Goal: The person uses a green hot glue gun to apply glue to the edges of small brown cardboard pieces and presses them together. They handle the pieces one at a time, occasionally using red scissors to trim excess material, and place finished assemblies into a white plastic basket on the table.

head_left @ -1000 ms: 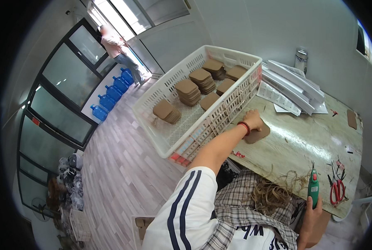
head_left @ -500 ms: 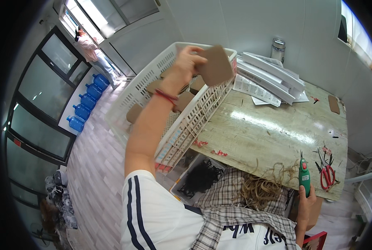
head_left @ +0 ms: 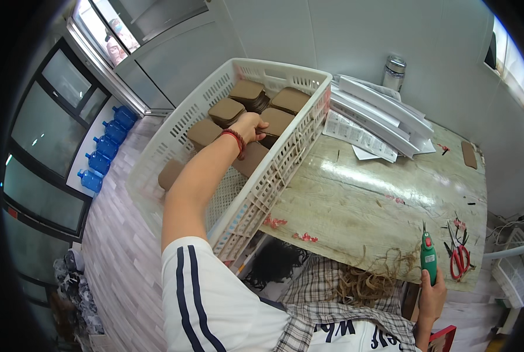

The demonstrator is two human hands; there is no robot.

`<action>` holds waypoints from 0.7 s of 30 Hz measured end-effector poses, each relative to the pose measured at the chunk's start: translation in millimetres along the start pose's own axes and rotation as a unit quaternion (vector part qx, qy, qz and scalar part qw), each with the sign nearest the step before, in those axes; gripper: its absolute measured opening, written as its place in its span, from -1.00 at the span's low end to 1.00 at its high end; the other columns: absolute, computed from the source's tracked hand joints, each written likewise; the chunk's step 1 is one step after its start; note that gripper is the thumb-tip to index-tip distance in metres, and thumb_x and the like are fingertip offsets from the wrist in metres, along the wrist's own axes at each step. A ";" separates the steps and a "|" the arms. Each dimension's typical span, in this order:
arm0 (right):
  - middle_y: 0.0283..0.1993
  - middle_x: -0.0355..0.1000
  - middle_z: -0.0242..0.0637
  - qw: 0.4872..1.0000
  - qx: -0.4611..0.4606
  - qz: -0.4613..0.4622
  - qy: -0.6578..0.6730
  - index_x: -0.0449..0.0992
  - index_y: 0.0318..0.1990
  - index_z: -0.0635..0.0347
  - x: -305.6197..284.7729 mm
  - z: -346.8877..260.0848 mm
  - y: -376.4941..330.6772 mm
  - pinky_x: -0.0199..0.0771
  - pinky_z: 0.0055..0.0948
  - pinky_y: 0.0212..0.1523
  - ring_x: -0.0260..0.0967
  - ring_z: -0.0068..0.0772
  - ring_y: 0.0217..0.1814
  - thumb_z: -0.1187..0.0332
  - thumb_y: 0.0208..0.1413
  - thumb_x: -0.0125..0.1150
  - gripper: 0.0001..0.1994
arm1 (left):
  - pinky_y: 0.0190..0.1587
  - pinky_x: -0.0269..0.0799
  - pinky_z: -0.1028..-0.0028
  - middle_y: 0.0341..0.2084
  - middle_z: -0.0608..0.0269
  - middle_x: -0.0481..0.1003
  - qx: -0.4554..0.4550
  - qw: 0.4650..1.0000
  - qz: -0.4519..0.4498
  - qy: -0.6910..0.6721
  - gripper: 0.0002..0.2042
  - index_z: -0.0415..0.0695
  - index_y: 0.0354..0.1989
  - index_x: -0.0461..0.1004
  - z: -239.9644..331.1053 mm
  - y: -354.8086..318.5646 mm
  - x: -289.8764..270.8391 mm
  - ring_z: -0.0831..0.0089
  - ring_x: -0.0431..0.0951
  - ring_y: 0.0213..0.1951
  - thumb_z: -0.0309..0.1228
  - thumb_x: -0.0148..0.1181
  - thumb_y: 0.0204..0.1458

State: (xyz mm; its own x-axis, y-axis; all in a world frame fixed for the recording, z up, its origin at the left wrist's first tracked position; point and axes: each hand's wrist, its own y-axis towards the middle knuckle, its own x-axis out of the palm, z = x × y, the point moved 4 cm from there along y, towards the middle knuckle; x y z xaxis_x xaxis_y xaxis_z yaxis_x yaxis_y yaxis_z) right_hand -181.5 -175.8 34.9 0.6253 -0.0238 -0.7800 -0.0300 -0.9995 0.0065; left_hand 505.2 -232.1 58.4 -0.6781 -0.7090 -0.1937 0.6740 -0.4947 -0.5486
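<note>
1. Table (head_left: 332, 199): tan strands (head_left: 361, 284) trail at its near edge; they could snag the tool if it swings left.
2. White crate (head_left: 253, 70), at the table's left: a low forearm could topple its brown stacks (head_left: 203, 134).
3. Brown piece (head_left: 278, 121), inside the crate: the left hand (head_left: 249, 127) pinches its left edge; uneven release could leave it askew.
4. Green tool (head_left: 428, 258): the right hand's (head_left: 432, 293) fingers wrap its lower end; a careless turn could prick with its thin tip.

Brown rounded-square pads (head_left: 278, 121) lie stacked in a white crate (head_left: 306, 71); the green, red-buttoned handheld tool (head_left: 429, 259) points forward over the worktop (head_left: 344, 211).
</note>
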 end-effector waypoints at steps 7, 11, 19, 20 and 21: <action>-0.48 0.38 -0.34 0.999 -0.037 -0.025 0.030 0.44 -0.01 0.23 15.9 4.1 15.0 0.29 -0.45 -0.46 0.31 -0.52 -0.50 0.22 0.18 0.16 -0.67 | -0.23 0.48 0.18 -0.26 -0.04 0.55 0.141 0.850 0.050 0.506 -0.69 -0.33 -0.21 0.55 37.2 1.2 3.1 0.15 0.57 -0.29 -0.38 0.35 -0.10; -0.42 0.40 -0.35 0.999 -0.013 -0.028 0.044 0.44 0.02 0.26 20.0 8.0 21.1 0.30 -0.50 -0.43 0.31 -0.55 -0.47 0.27 0.16 0.19 -0.66 | -0.11 0.44 0.22 -0.17 -0.10 0.51 0.195 0.943 -0.007 0.271 -0.38 -0.43 -0.05 0.45 64.3 29.3 5.0 0.06 0.54 -0.16 -0.11 0.37 -0.14; -0.35 0.52 -0.28 0.995 0.063 -0.003 0.081 0.48 0.07 0.16 15.2 0.2 24.0 0.40 -0.46 -0.33 0.43 -0.50 -0.42 0.27 0.02 0.32 -0.57 | 0.05 0.39 0.20 -0.07 0.10 0.50 0.024 0.986 -0.162 0.029 -0.47 -0.18 0.02 0.46 46.0 90.2 41.5 0.22 0.48 -0.03 -0.05 0.32 -0.01; -0.33 0.52 -0.26 0.994 0.062 0.001 0.086 0.48 0.07 0.17 14.3 3.9 24.4 0.41 -0.44 -0.31 0.44 -0.48 -0.40 0.27 0.01 0.33 -0.56 | 0.08 0.39 0.20 -0.04 0.11 0.50 0.015 0.983 -0.182 0.000 -0.52 -0.16 0.02 0.47 46.6 89.6 48.3 0.22 0.49 -0.01 -0.11 0.33 0.00; -0.31 0.53 -0.19 0.999 0.022 0.025 0.036 0.47 0.08 0.21 16.6 28.5 27.0 0.43 -0.37 -0.25 0.46 -0.37 -0.34 0.25 0.01 0.34 -0.53 | 0.06 0.41 0.19 -0.04 0.09 0.51 0.008 0.982 -0.188 0.001 -0.52 -0.17 0.01 0.48 48.3 86.3 50.2 0.21 0.50 -0.02 -0.13 0.36 -0.02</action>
State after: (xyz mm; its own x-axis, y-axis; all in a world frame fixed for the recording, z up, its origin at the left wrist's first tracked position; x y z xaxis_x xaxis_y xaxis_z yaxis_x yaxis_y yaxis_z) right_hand -194.1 -202.6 4.2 0.6768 -0.0771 -0.7321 -0.0964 -0.9952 0.0156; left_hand 543.4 -334.7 40.6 -0.8808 -0.4730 0.0191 0.3794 -0.7295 -0.5692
